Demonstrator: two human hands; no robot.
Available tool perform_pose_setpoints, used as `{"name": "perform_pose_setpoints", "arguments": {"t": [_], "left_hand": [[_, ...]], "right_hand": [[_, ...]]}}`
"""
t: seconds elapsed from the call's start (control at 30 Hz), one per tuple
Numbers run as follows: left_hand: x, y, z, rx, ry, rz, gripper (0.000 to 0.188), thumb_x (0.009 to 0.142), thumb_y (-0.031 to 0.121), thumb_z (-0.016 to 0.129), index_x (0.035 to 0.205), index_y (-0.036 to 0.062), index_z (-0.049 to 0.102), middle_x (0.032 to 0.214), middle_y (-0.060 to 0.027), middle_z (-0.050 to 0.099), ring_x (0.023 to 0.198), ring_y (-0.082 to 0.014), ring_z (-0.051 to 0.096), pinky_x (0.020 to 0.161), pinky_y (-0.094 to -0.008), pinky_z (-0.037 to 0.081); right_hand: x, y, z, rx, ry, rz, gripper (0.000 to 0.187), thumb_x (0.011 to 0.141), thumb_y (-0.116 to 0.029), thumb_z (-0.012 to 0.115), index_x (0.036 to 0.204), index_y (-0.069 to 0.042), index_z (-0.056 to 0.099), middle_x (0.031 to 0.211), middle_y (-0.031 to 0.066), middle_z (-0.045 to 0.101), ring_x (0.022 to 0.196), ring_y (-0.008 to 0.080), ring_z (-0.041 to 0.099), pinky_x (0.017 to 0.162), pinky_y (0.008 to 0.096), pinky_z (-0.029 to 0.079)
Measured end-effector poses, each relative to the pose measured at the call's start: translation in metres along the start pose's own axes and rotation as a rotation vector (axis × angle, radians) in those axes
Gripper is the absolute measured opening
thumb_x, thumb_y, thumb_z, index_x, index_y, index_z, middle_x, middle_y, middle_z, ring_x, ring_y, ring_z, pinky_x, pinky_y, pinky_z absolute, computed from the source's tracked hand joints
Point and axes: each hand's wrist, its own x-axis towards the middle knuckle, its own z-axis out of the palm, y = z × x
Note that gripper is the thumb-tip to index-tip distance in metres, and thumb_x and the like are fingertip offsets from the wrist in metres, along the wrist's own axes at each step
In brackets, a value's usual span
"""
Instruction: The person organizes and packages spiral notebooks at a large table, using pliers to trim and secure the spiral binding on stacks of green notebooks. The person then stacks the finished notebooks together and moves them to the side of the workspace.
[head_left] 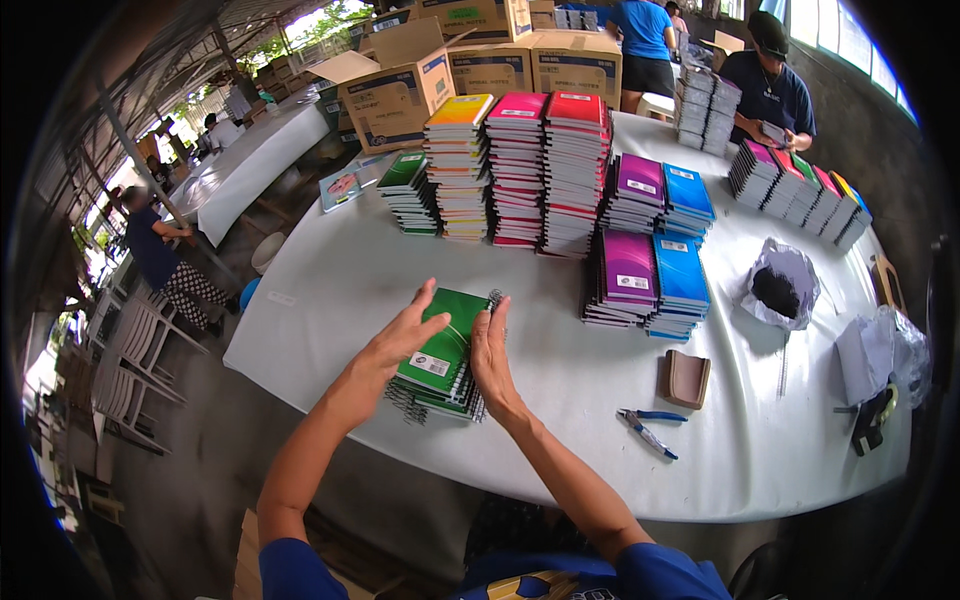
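In front of me lies a stack of green spiral notebooks point(452, 325), with wire coils showing at its right side and lower corner. My left hand point(400, 335) is at the stack's left side, fingers stretched out and thumb spread over the top cover. Along the right, coiled edge rests my right hand point(490, 360), its fingers straight and flat against the wires. Neither hand is wrapped round a notebook. How many notebooks lie under the top one is partly hidden by my hands.
Tall stacks of yellow point(460, 170), pink point(517, 170) and red notebooks point(577, 175) stand behind, near purple point(628, 275) and blue ones point(682, 280). Pliers point(648, 430), a brown holder point(685, 380) and a plastic bag point(782, 285) lie right. A co-worker point(765, 90) handles a bundle at far right.
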Motion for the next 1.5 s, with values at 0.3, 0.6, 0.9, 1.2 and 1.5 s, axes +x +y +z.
{"name": "perform_pose_setpoints", "arguments": {"t": [0.3, 0.6, 0.9, 1.2, 1.5], "left_hand": [[-0.004, -0.052, -0.013, -0.75, 0.001, -0.478, 0.072, 0.093, 0.065, 0.044, 0.129, 0.0042, 0.056, 0.114, -0.0091, 0.067, 0.103, -0.0189, 0.064, 0.092, -0.035, 0.051], [-0.016, -0.04, -0.002, -0.86, -0.2, -0.455, 0.054, 0.098, 0.04, 0.051, 0.134, -0.0006, 0.05, 0.123, -0.0138, 0.063, 0.102, -0.0213, 0.067, 0.087, -0.0345, 0.058], [-0.018, -0.022, 0.037, -0.743, -0.463, -0.454, 0.055, 0.1, 0.045, 0.047, 0.134, 0.001, 0.051, 0.12, -0.0098, 0.064, 0.104, -0.0154, 0.064, 0.088, -0.0289, 0.054], [-0.059, -0.013, -0.022, -0.482, 0.192, -0.295, 0.075, 0.1, 0.054, 0.039, 0.147, -0.0038, 0.028, 0.154, -0.0183, 0.029, 0.142, -0.0261, 0.029, 0.118, -0.0393, 0.018], [-0.185, 0.064, 0.006, -0.799, 0.082, -0.831, 0.092, 0.097, 0.061, 0.037, 0.15, -0.0069, 0.005, 0.155, -0.0288, 0.016, 0.148, -0.0349, 0.011, 0.119, -0.0448, 0.015]], "right_hand": [[-0.026, 0.021, -0.051, 0.375, -0.154, 0.099, 0.083, 0.099, -0.061, 0.015, 0.152, 0.002, 0.001, 0.16, 0.0174, 0.006, 0.148, 0.0266, 0.004, 0.12, 0.035, 0.004], [-0.062, 0.014, 0.013, 0.044, 0.068, 0.106, 0.079, 0.102, -0.054, 0.016, 0.15, 0.005, -0.005, 0.159, 0.0227, -0.005, 0.148, 0.0348, -0.007, 0.119, 0.039, -0.002], [-0.142, -0.026, -0.011, -0.046, 0.321, 0.199, 0.079, 0.102, -0.054, 0.019, 0.151, 0.004, -0.004, 0.159, 0.0221, -0.002, 0.148, 0.0324, -0.008, 0.119, 0.038, -0.003], [-0.113, -0.019, -0.128, -0.269, 0.214, -0.025, 0.056, 0.106, -0.031, 0.031, 0.147, 0.008, 0.026, 0.153, 0.0258, 0.026, 0.144, 0.0341, 0.024, 0.117, 0.0355, 0.019], [0.008, -0.111, -0.134, -0.712, -0.542, 0.04, 0.081, 0.099, -0.062, 0.029, 0.136, 0.008, 0.044, 0.114, 0.0275, 0.063, 0.118, 0.0384, 0.056, 0.103, 0.0398, 0.04]]}}
